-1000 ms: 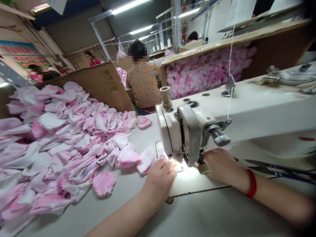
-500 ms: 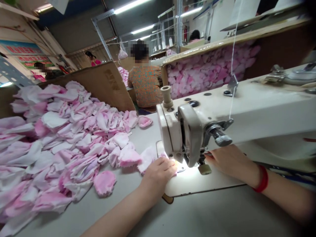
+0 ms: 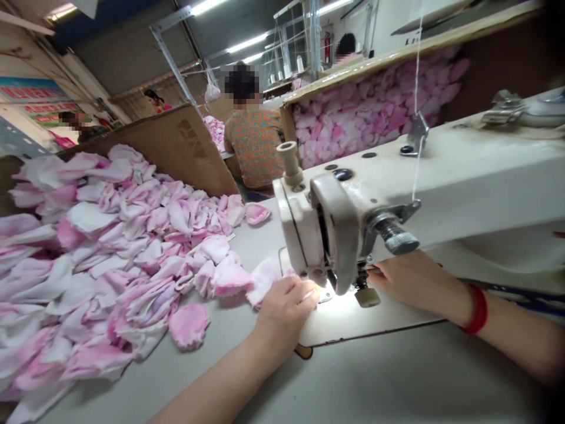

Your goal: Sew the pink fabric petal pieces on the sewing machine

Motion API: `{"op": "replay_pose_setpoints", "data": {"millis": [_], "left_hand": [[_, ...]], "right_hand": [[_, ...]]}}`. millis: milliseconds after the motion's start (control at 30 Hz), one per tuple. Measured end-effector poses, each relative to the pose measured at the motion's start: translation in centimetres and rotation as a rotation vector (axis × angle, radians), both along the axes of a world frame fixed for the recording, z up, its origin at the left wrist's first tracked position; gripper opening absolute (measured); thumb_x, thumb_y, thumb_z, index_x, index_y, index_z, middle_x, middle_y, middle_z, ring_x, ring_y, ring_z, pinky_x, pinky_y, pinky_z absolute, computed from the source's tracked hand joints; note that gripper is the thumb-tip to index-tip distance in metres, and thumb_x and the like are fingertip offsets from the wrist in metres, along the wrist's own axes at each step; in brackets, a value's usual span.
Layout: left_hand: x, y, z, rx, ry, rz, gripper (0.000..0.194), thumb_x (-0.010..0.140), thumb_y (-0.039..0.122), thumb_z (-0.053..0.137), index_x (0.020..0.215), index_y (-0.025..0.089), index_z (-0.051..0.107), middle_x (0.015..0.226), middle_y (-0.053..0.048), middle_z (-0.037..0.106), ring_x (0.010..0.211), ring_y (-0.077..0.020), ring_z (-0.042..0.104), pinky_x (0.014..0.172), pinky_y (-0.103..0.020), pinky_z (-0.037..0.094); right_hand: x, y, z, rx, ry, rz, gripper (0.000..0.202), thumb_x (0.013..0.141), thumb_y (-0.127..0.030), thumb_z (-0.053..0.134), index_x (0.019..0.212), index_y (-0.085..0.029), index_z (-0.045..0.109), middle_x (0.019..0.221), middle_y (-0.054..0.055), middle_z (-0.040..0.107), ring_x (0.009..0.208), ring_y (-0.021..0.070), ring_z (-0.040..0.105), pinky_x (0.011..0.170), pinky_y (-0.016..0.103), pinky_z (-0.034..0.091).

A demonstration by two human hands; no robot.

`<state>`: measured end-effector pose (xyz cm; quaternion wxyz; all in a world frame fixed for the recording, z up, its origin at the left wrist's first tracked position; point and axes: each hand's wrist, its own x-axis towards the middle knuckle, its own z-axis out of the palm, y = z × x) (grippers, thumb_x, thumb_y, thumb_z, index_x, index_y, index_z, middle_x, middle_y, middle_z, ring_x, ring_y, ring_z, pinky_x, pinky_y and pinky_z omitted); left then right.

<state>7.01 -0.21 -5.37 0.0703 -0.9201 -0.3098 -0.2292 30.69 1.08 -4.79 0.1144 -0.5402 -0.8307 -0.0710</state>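
Note:
My left hand [image 3: 289, 309] lies with curled fingers pressed on a pale pink fabric piece [image 3: 263, 282] at the left of the sewing machine's needle area. Its fingertips are in the bright lamp light, and most of the cloth under them is covered. On the other side of the sewing machine [image 3: 335, 235], my right hand [image 3: 408, 282], with a red band at the wrist, reaches in behind the presser parts. Its fingers look closed; a small dark reddish thing shows at the tips, too hidden to name. White thread [image 3: 417, 88] runs down to the machine's tension knob [image 3: 395, 232].
A big heap of pink and white fabric pieces [image 3: 110, 247] covers the table's left side, with one round piece [image 3: 189, 327] apart from it. Cardboard [image 3: 194, 147] stands behind. Beyond are a box of similar pieces [image 3: 366, 118] and a seated person [image 3: 253, 141].
The view has shifted slightly. Both hands stay nearly where they were beside the needle area, the left on the fabric piece and the right behind the presser parts.

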Motion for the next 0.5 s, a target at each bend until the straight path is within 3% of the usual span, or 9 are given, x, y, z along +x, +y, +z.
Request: {"op": "replay_pose_setpoints", "data": {"millis": [500], "left_hand": [[-0.4, 0.5, -0.4, 0.013, -0.027, -0.018, 0.017, 0.088, 0.016, 0.043, 0.092, 0.019, 0.059, 0.086, -0.001, 0.066, 0.082, -0.0137, 0.057, 0.073, -0.027, 0.047]], "right_hand": [[0.0, 0.0, 0.8, -0.064, -0.089, -0.02, 0.027, 0.083, -0.023, 0.038, 0.067, -0.022, 0.061, 0.047, 0.002, 0.052, 0.053, 0.0196, 0.054, 0.05, 0.029, 0.032]]}}
